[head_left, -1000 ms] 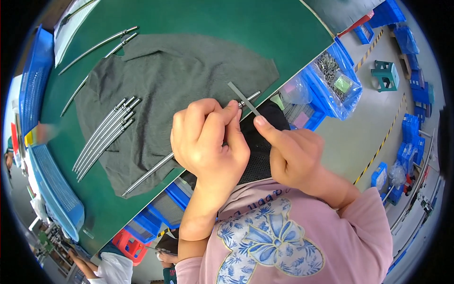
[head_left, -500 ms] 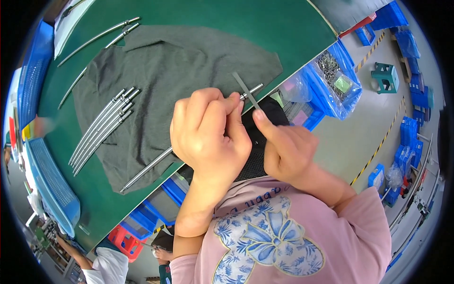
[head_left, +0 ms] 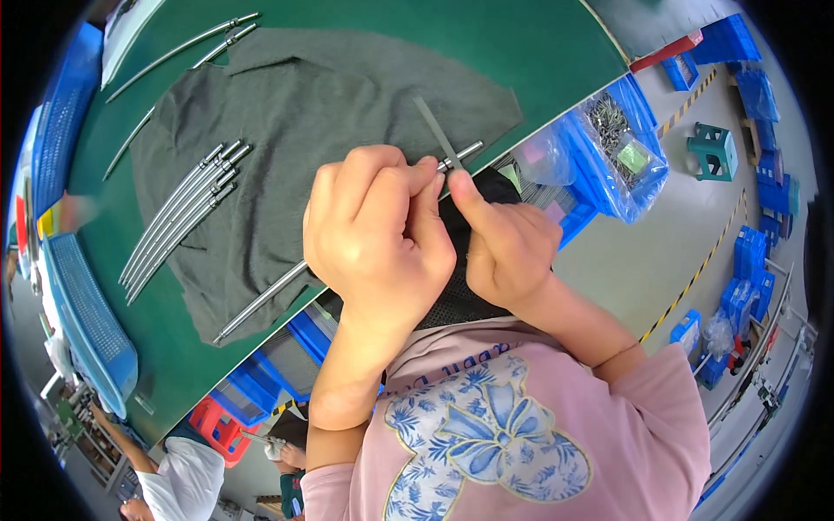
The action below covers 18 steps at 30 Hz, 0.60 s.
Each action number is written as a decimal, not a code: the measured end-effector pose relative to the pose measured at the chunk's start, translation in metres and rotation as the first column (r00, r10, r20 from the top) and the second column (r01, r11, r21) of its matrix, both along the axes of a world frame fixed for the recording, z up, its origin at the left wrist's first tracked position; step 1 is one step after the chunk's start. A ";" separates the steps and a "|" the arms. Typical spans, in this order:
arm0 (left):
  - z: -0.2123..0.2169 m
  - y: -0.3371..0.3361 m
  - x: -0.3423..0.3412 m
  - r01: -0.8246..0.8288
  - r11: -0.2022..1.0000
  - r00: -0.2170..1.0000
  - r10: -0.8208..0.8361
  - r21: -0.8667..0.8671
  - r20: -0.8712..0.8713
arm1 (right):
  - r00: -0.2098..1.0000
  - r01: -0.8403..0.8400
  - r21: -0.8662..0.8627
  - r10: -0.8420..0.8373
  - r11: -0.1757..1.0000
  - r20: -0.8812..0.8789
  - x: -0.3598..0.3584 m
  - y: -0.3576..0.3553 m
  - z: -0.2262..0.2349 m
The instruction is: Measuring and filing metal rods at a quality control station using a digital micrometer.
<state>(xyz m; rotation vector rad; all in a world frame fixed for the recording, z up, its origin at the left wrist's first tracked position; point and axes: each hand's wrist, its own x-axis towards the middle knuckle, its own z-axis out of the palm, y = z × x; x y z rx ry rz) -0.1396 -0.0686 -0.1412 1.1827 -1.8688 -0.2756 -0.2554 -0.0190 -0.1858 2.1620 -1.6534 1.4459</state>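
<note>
Left hand (head_left: 373, 239) grips a long metal rod (head_left: 261, 302) over the grey cloth (head_left: 330, 104); right hand (head_left: 504, 247) pinches a thin flat strip (head_left: 434, 130) at the rod's tip; a bundle of rods (head_left: 178, 217) lies well left; blue bins (head_left: 608, 139) stand at the table edge.

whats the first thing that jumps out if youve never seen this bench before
Both hands meet at the middle of the view: the left hand and the right hand pinch one long metal rod, with a thin flat grey strip sticking up from the fingertips. Left of them, a row of similar curved metal rods lies side by side on a dark grey cloth spread over the green table.
</note>
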 end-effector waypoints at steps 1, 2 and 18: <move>0.000 0.001 0.000 0.003 1.000 1.000 -0.003 -0.001 0.001 | 1.000 -0.002 0.012 0.002 1.000 0.023 0.001 0.001 0.001; 0.000 0.003 0.000 0.010 1.000 1.000 -0.010 0.013 0.000 | 1.000 0.002 0.010 -0.002 1.000 0.025 0.000 0.009 0.002; 0.007 0.002 0.006 0.036 0.984 0.999 -0.042 0.175 0.030 | 0.908 -0.051 0.198 -0.037 0.979 0.418 -0.023 -0.016 0.035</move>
